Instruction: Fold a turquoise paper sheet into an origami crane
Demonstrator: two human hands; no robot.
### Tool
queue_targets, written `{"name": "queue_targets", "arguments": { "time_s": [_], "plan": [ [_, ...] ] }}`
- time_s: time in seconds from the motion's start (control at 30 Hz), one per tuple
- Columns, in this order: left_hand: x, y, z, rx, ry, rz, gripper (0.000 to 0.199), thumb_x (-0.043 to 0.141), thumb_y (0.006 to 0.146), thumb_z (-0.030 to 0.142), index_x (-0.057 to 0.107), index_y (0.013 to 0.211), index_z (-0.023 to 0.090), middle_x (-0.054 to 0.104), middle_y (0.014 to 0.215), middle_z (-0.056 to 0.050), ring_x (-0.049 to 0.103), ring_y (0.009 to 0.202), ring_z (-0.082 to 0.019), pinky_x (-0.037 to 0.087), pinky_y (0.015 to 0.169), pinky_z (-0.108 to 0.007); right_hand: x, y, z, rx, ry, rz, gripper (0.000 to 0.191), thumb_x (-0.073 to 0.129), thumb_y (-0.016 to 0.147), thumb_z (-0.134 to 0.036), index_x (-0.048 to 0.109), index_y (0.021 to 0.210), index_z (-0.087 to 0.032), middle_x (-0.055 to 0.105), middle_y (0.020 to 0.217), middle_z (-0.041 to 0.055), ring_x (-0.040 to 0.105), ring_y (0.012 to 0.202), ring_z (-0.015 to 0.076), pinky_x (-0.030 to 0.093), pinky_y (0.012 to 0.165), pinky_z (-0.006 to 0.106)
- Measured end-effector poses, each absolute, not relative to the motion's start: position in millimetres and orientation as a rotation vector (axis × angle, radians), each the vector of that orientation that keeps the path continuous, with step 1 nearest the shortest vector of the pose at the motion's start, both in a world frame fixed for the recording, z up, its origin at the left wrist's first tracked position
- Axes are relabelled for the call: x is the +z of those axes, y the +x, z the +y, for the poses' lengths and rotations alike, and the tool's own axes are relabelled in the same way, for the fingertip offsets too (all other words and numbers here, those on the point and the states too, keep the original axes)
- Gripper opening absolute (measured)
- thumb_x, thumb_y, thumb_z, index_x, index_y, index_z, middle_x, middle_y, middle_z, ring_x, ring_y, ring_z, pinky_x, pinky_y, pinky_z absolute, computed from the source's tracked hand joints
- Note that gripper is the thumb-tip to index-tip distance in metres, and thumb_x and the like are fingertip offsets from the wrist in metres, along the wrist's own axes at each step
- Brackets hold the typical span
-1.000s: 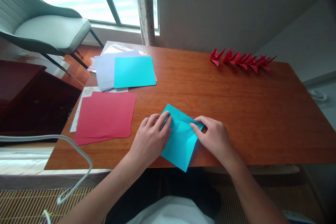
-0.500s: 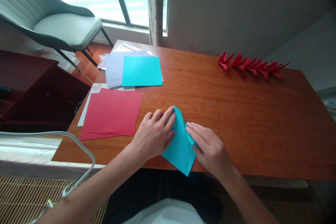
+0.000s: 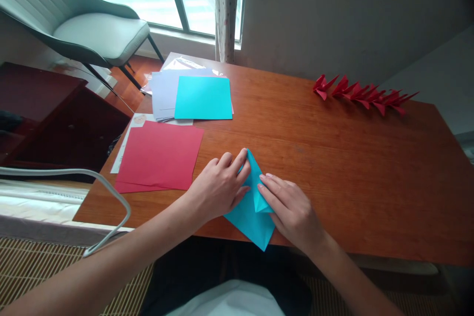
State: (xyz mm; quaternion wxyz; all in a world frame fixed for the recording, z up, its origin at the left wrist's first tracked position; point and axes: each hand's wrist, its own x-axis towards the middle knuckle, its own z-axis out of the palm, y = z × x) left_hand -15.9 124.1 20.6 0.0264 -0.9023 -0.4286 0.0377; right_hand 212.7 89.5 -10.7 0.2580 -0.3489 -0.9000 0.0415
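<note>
A sheet of blue origami paper, folded to a point at its far end, lies at the table's near edge. Its near corner juts past that edge. My left hand bears on the paper's left side, fingertips at the far tip and the thumb lower down. On the right, my right hand has its fingers together over a flap folded inward. That flap lies over the middle of the sheet, partly hidden under those fingers.
Red paper sheets lie to the left on a white sheet. Behind them a blue sheet rests on pale lilac paper. Several red paper cranes line the wooden table's far right. A white cable curves at lower left.
My right hand has brought the paper's right flap inward to the left and laid it flatter. My left hand stays at the far tip. The view has shifted slightly.
</note>
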Motion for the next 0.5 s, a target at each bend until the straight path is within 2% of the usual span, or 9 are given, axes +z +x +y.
{"name": "queue_targets", "arguments": {
  "time_s": [0.17, 0.27, 0.5],
  "plan": [
    [20.4, -16.1, 125.5, 0.119, -2.796, -1.311, 0.054, 0.043, 0.101, 0.045, 0.055, 0.141, 0.010, 0.042, 0.158, -0.020, 0.059, 0.105, -0.031, 0.045, 0.074, -0.040, -8.7, 214.5, 91.4, 0.073, -0.928, -2.451, 0.029, 0.055, 0.097, -0.012, 0.068, 0.124, -0.008, 0.070, 0.130, 0.0173, 0.064, 0.124, 0.0327, 0.057, 0.098, 0.046],
    [20.0, -15.4, 126.4, 0.136, -2.794, -1.302, 0.055, 0.042, 0.101, 0.045, 0.054, 0.141, 0.009, 0.040, 0.159, -0.021, 0.059, 0.104, -0.031, 0.046, 0.073, -0.040, -7.2, 214.7, 92.2, 0.029, -0.912, -2.435, 0.027, 0.060, 0.095, -0.010, 0.069, 0.120, -0.007, 0.073, 0.125, 0.0163, 0.067, 0.120, 0.0318, 0.058, 0.096, 0.045],
    [21.1, -14.1, 125.8, 0.186, -2.776, -1.299, 0.054, 0.040, 0.101, 0.044, 0.053, 0.142, 0.010, 0.039, 0.160, -0.021, 0.059, 0.103, -0.031, 0.046, 0.072, -0.040, -4.5, 212.7, 91.2, -0.030, -0.961, -2.465, 0.030, 0.057, 0.096, -0.007, 0.069, 0.124, -0.010, 0.073, 0.127, 0.0126, 0.068, 0.118, 0.0291, 0.058, 0.095, 0.044]
  ]
}}
